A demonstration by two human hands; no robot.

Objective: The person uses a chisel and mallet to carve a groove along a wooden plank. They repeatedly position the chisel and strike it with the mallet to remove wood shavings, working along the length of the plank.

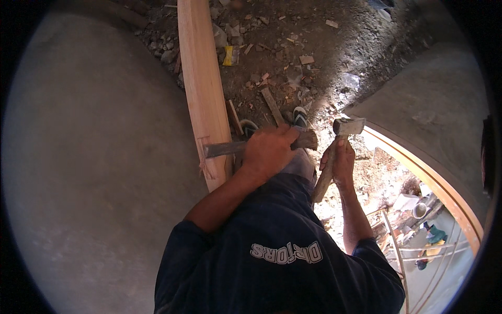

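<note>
My left hand is wrapped round a chisel lying almost level across my front. Its flat blade points left, and the tip meets the pale wooden plank at a cut spot with splintered shavings. The thick butt of its handle sticks out to the right of my fist. In my right hand is a hammer, gripped high on the wooden handle just below the metal head. The head is raised a short way right of the chisel's butt, apart from it.
Grey plastered walls stand at the left and right. Rubble, wood scraps and a yellow wrapper litter the dirt floor. A wooden frame edges a bright opening at right; beyond it are a bucket, poles and another person.
</note>
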